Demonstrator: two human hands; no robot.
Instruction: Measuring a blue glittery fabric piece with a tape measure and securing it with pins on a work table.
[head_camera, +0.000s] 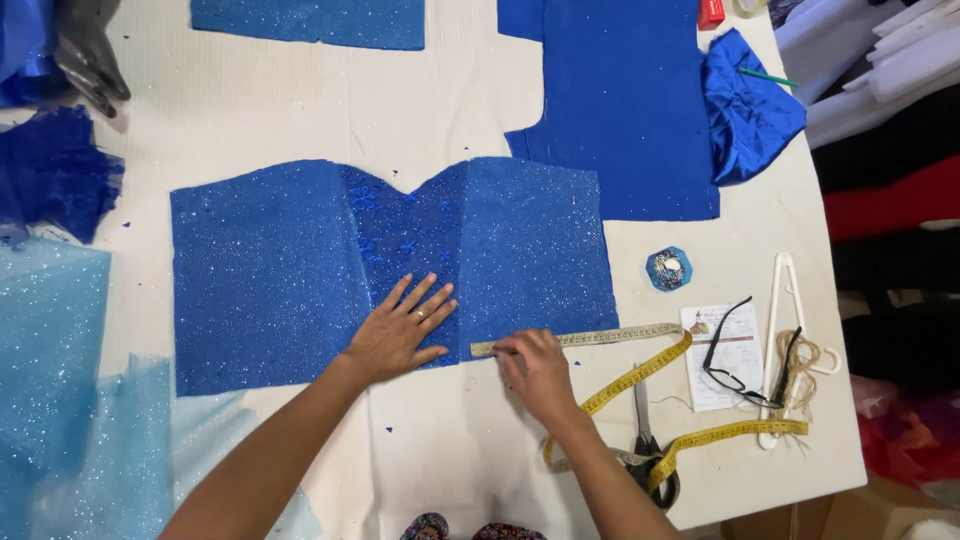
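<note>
A glittery blue bodice panel (280, 270) with a sweetheart top edge and a floral centre strip lies flat on the white table (420, 110). My left hand (398, 330) rests palm down on its lower centre, fingers spread. My right hand (535, 370) pinches the end of a yellow measuring tape (600, 338) against the panel's bottom edge. The tape runs right along that edge, then loops down toward the table's front.
More blue fabric pieces (620, 100) lie at the back, a satin piece (750, 110) at the right. Pale blue tulle (60, 400) covers the left. Scissors (645, 440), glasses (745, 350) on a paper card, a white hanger (785, 340) and a pincushion (668, 268) sit right.
</note>
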